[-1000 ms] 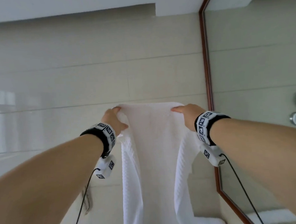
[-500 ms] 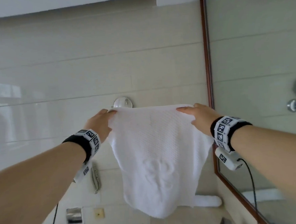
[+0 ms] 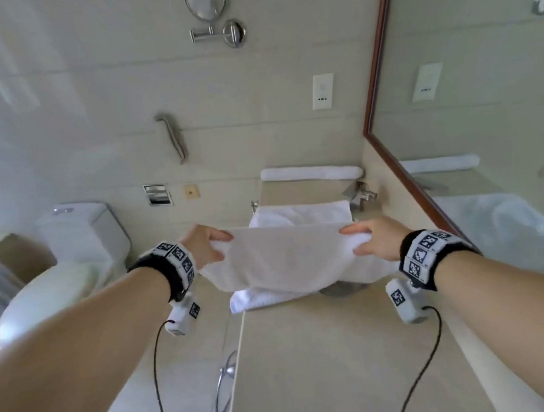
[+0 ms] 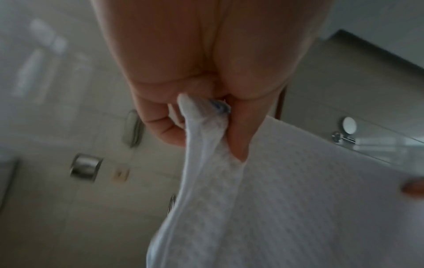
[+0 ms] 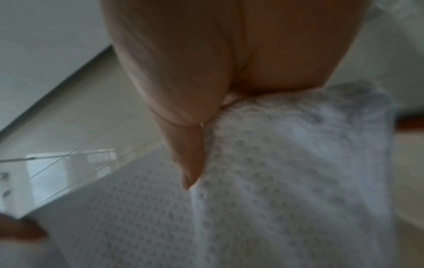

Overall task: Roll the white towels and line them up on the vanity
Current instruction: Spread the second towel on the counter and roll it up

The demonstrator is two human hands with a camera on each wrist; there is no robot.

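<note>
I hold a white waffle-weave towel stretched between both hands above the beige vanity top. My left hand pinches its left corner, the cloth bunched between thumb and fingers. My right hand pinches the right corner, thumb lying on the weave. The towel sags in the middle and its lower fold touches the counter. A rolled white towel lies along the far end of the vanity. Another white towel lies flat beyond the one I hold.
A wood-framed mirror runs along the right. The tap stands by the far right of the counter. A toilet sits to the left, below it. A round shaving mirror and a wall handset hang on the tiled wall.
My hands have come down from the wall rail with the towel, now over the vanity. The view has tilted down, and the counter, toilet and rolled towel now show.
</note>
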